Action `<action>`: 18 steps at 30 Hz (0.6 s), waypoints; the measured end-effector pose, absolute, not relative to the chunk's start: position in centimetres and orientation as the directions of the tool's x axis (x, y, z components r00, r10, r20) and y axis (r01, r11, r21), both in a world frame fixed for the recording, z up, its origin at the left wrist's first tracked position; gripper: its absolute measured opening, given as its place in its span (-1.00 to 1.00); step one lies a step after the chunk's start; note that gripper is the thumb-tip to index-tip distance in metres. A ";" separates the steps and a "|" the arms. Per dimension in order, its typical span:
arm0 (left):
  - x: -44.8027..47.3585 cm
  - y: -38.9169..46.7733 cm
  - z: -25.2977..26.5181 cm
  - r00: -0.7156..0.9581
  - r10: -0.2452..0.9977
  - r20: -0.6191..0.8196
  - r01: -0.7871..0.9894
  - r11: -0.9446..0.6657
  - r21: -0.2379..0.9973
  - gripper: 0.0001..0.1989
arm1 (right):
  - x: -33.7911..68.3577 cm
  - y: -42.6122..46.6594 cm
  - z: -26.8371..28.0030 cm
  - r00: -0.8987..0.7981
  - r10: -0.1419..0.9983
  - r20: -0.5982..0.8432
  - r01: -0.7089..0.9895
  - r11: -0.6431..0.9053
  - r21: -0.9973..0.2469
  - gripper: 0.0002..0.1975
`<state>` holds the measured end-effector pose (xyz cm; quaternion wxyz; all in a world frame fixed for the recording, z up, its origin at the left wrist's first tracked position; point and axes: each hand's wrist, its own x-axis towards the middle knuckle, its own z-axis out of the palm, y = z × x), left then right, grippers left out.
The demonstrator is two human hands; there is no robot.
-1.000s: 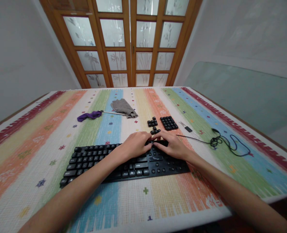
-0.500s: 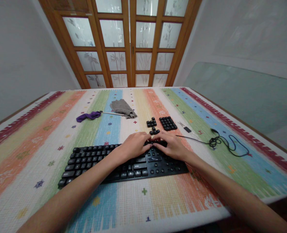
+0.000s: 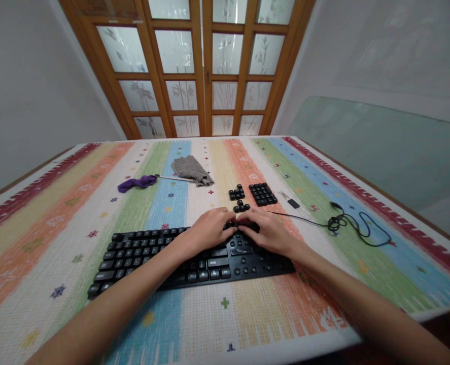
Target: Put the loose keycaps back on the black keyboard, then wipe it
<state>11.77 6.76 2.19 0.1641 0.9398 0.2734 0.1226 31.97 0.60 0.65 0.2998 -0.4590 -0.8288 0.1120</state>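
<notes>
A black keyboard (image 3: 137, 253) lies on the striped tablecloth, its left and middle keys in place. Bare key stems show on its right part. My left hand (image 3: 212, 228) and my right hand (image 3: 269, 232) meet over the keyboard's far edge, right of its middle, with fingertips almost touching. Both hands have bent fingers, thumb close to forefinger, in a pinch. Whatever lies between the fingers is hidden. Just beyond my hands sits a small group of loose black keycaps (image 3: 241, 207). Behind it are another small group (image 3: 236, 193) and a larger block of keycaps (image 3: 263, 194).
A purple cloth (image 3: 137, 183) and thin stick lie at the back left, near a grey cloth (image 3: 191, 170). A small dark tool with wire prongs (image 3: 293, 203) lies right of the keycaps. A coiled black cable (image 3: 337, 222) rests on the right of the tablecloth (image 3: 270, 314).
My hands stay at the same spot on the keyboard, with only slight finger movement. The view has shifted a little; the loose keycaps and cloths keep their places.
</notes>
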 end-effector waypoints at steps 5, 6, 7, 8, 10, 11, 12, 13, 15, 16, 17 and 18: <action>11.8 6.7 2.1 0.823 0.550 0.142 0.472 -0.801 0.368 -0.86 | 32.2 0.9 0.7 -0.414 0.836 0.359 0.695 0.546 -0.468 -0.93; 11.9 6.7 2.1 0.824 0.548 0.142 0.471 -0.803 0.366 -0.87 | 32.2 1.0 0.7 -0.407 0.843 0.351 0.700 0.535 -0.474 -0.93; 11.9 6.7 2.1 0.824 0.548 0.142 0.472 -0.803 0.364 -0.87 | 32.2 0.9 0.7 -0.397 0.852 0.343 0.705 0.522 -0.481 -0.94; 11.9 6.7 2.1 0.822 0.551 0.142 0.475 -0.802 0.362 -0.87 | 32.2 0.9 0.7 -0.386 0.860 0.333 0.709 0.508 -0.490 -0.94; 11.8 6.6 2.2 0.818 0.557 0.142 0.483 -0.800 0.357 -0.87 | 32.1 0.9 0.8 -0.366 0.876 0.314 0.706 0.481 -0.520 -0.94; 11.8 6.6 2.3 0.818 0.557 0.141 0.484 -0.800 0.354 -0.87 | 32.2 0.9 0.9 -0.362 0.881 0.304 0.699 0.472 -0.537 -0.93; 11.8 6.6 2.3 0.820 0.555 0.139 0.483 -0.802 0.352 -0.86 | 32.2 1.0 1.0 -0.364 0.884 0.293 0.692 0.467 -0.551 -0.92; 11.7 6.6 2.4 0.824 0.551 0.136 0.481 -0.804 0.349 -0.86 | 32.4 1.1 1.1 -0.367 0.885 0.287 0.687 0.466 -0.557 -0.91; 11.6 6.6 2.6 0.831 0.542 0.129 0.475 -0.811 0.342 -0.84 | 33.0 1.8 1.5 -0.367 0.883 0.292 0.698 0.469 -0.542 -0.91; 11.5 6.5 2.7 0.833 0.538 0.128 0.474 -0.813 0.338 -0.82 | 33.3 2.3 1.8 -0.356 0.884 0.303 0.714 0.466 -0.523 -0.92; 11.5 6.5 2.8 0.835 0.536 0.128 0.472 -0.816 0.334 -0.80 | 33.8 2.9 2.0 -0.337 0.886 0.318 0.734 0.459 -0.500 -0.91; 11.5 6.5 2.9 0.837 0.533 0.129 0.470 -0.819 0.330 -0.78 | 34.3 3.6 2.2 -0.315 0.889 0.332 0.757 0.447 -0.477 -0.90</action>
